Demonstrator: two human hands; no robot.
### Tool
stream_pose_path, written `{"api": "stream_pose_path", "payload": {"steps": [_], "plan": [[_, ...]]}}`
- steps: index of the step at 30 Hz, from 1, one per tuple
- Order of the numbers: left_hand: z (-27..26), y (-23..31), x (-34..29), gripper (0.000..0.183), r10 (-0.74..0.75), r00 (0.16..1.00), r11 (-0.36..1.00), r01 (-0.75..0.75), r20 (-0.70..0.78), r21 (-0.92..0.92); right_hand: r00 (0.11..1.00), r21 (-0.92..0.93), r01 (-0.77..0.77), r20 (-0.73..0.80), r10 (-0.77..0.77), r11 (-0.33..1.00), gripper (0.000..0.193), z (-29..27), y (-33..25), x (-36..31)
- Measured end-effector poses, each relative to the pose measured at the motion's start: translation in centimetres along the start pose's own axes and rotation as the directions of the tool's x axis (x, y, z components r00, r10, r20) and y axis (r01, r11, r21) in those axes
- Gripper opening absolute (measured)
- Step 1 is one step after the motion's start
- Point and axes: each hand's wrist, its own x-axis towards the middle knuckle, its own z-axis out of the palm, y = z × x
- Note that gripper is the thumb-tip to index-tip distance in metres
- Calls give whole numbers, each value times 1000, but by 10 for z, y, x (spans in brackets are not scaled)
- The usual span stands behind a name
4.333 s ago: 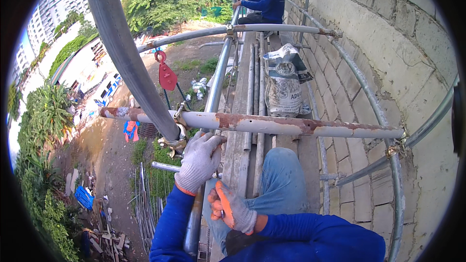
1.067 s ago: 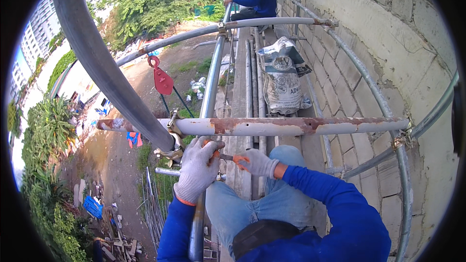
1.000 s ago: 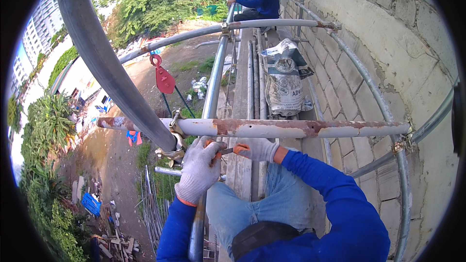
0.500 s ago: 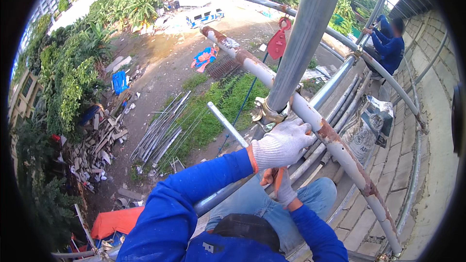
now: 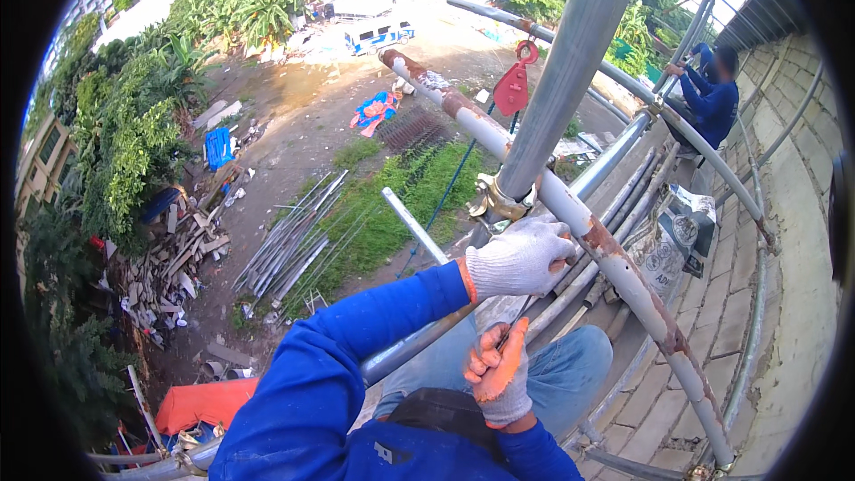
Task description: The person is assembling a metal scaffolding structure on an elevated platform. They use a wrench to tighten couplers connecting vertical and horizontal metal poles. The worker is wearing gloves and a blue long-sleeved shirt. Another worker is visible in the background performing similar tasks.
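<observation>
Where the grey upright tube [image 5: 574, 62] meets the rust-patched cross tube [image 5: 614, 254], a brass-coloured clamp [image 5: 499, 200] is seated at the joint, directly above the gloved left hand [image 5: 521, 258]. The left fingers are bent near the cross tube; whether they grip anything cannot be told. The right hand [image 5: 499, 374], below and apart from the left, is turned palm up, its orange-coated fingers curled around a thin dark tool [image 5: 506, 335], most of which is concealed. The working surface is a narrow scaffold deck of grey planks [image 5: 509, 306], on which loose pipes [image 5: 634, 191] lie lengthwise and side by side. A crumpled printed bag [image 5: 663, 249] rests beside the pipes, on the side toward the block wall [image 5: 793, 214]. The wall bounds the deck on the right; its lower courses are exposed blocks. At the far end sits a co-worker in a blue shirt [image 5: 717, 102]. A red pulley block [image 5: 511, 89] hangs beyond the upright tube. On the left, the deck overlooks brown ground [image 5: 294, 142] far below, with green grass [image 5: 432, 183], stacked metal lengths [image 5: 294, 236], scattered debris [image 5: 183, 258] and trees [image 5: 134, 169].
</observation>
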Motion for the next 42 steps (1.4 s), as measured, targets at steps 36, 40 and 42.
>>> {"api": "stream_pose_path", "payload": {"steps": [36, 40, 42], "plan": [[-7, 13, 8, 24, 89, 995, 957, -96, 35, 275, 824, -582, 455, 562, -71, 674, 51, -143, -51, 198], [-4, 13, 7, 23, 106, 994, 947, -103, 8, 305, 822, -230, 55, 563, 86, 972, 58, -94, 5, 135], [-3, 12, 8, 26, 107, 994, 931, -109, 24, 348, 907, 94, -84, 419, 37, 992, 49, -53, 27, 77]]}}
